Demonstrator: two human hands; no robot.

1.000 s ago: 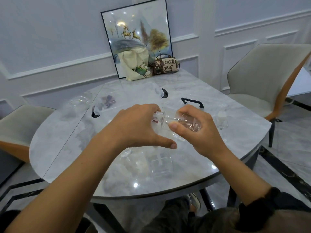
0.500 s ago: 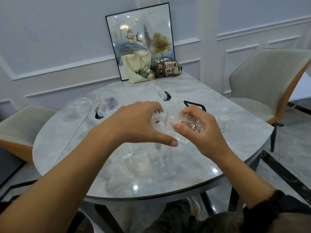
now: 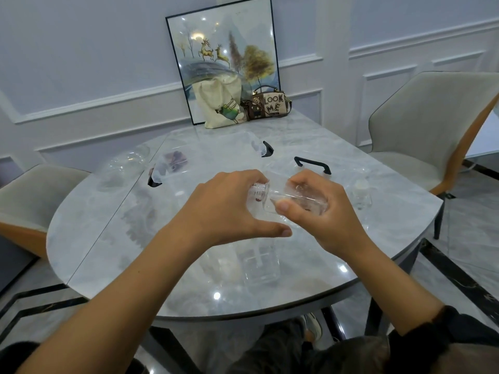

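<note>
The left hand (image 3: 226, 209) covers its own fingertips, so whether they pinch anything at the mouth of the clear bottle (image 3: 294, 197) cannot be told. The right hand (image 3: 324, 214) hides the bottle's base. Below, a clear box (image 3: 259, 263) on the counter (image 3: 378, 238) is too faint to make out. The right edge cuts off a chair (image 3: 432, 125).

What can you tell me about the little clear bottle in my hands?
The clear bottle is small and see-through, plastic or glass, with a ribbed neck. It lies nearly level above the table, neck pointing left. The right hand grips its body; the left hand curls its fingers over the neck end, hiding the mouth.
</note>
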